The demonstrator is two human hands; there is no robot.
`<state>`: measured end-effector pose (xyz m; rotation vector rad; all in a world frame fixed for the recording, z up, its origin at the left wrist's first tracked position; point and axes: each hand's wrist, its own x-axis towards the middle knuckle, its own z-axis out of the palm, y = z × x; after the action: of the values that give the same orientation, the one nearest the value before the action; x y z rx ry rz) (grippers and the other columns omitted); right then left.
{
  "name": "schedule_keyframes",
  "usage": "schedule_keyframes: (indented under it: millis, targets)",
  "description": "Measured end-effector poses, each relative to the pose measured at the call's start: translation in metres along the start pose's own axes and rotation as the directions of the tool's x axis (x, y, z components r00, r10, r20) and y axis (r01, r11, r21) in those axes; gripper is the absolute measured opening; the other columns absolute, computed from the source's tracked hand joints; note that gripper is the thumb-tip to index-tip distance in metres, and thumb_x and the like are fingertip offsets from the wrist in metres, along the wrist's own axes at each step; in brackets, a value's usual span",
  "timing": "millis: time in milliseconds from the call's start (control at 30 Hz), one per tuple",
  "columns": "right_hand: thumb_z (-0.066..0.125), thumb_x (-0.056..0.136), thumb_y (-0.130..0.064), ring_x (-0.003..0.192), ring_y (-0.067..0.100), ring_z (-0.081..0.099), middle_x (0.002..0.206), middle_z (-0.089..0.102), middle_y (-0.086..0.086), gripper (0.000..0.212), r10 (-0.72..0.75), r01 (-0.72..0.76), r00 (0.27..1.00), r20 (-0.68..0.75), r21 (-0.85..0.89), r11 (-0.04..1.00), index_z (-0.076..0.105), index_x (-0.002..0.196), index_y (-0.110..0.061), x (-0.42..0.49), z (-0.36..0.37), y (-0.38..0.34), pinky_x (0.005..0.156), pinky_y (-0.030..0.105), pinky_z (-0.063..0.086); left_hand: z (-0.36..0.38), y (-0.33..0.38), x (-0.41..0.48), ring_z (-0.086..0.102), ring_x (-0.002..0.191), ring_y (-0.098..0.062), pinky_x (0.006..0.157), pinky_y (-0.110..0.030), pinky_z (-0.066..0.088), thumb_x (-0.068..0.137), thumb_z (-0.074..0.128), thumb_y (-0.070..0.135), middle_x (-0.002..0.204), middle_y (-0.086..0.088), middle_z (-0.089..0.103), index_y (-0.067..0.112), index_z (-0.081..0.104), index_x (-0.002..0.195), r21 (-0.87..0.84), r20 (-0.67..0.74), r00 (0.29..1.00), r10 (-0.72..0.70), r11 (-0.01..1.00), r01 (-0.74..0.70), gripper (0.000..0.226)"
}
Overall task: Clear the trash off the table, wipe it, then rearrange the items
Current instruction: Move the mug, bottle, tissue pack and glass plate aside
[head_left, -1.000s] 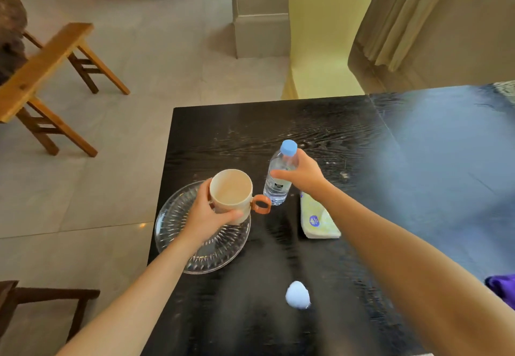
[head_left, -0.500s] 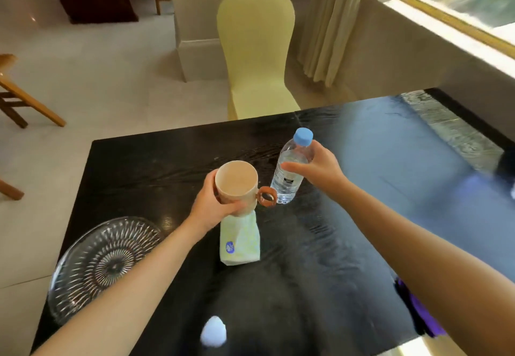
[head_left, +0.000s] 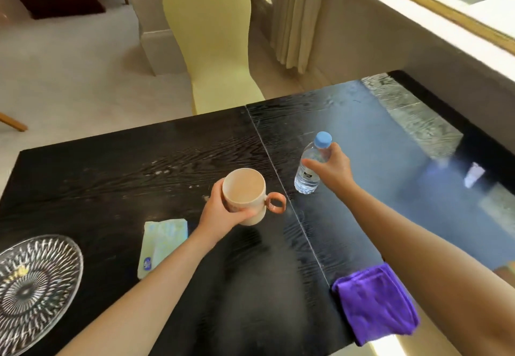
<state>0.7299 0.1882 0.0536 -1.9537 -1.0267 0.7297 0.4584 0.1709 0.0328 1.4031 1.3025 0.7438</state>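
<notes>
Both hands are busy: the left hand (head_left: 223, 213) wraps around the cream mug (head_left: 245, 195), and the right hand (head_left: 333, 167) grips the water bottle (head_left: 310, 171) near its shoulder. Both items are held over the middle of the black table (head_left: 111, 166), probably to arrange them. The purple cloth (head_left: 374, 301) lies at the near edge.

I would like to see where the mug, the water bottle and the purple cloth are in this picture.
mug (head_left: 243, 188): head view, inner wall below the rim.
water bottle (head_left: 306, 177): head view, label on the lower body.
purple cloth (head_left: 374, 300): head view, middle of its top face.
</notes>
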Motion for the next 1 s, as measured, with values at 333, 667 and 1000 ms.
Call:
schedule_keyframes:
  millis: [333, 667, 1000]
  targets:
    - [0.077, 0.075, -0.029, 0.112, 0.024, 0.056, 0.126, 0.057, 0.007, 0.062, 0.042, -0.042, 0.999, -0.001, 0.026, 0.999, 0.044, 0.125, -0.013, 0.028, 0.016, 0.042, 0.092, 0.037, 0.047, 0.025, -0.003, 0.010, 0.046, 0.116, -0.011, 0.092, -0.029, 0.043, 0.060, 0.087, 0.019, 0.123, 0.013, 0.046, 0.033, 0.033, 0.132, 0.070, -0.005, 0.999, -0.049, 0.996, 0.050, 0.091]
    - [0.074, 0.077, -0.038, 0.122, 0.025, 0.049, 0.139, 0.043, 0.010, 0.080, -0.012, 0.025, 0.977, 0.215, -0.059, 0.998, 0.031, 0.137, -0.006, 0.044, 0.003, 0.046, 0.097, 0.037, 0.043, 0.041, -0.005, 0.017, 0.048, 0.107, -0.003, 0.081, -0.016, 0.039, 0.058, 0.087, 0.021, 0.114, 0.027, 0.045, 0.040, 0.032, 0.125, 0.065, 0.025, 0.999, -0.045, 0.997, 0.043, 0.089]
    - [0.039, 0.098, -0.034, 0.063, 0.007, 0.060, 0.078, 0.069, 0.002, 0.037, -0.021, 0.078, 0.863, 0.505, -0.093, 0.993, 0.066, 0.085, -0.012, -0.068, -0.015, 0.059, 0.064, 0.026, 0.050, 0.078, -0.006, 0.012, 0.046, 0.112, -0.006, 0.087, -0.020, 0.037, 0.057, 0.088, 0.022, 0.120, 0.015, 0.048, 0.031, 0.034, 0.130, 0.107, 0.153, 0.988, 0.003, 0.994, -0.019, 0.091]
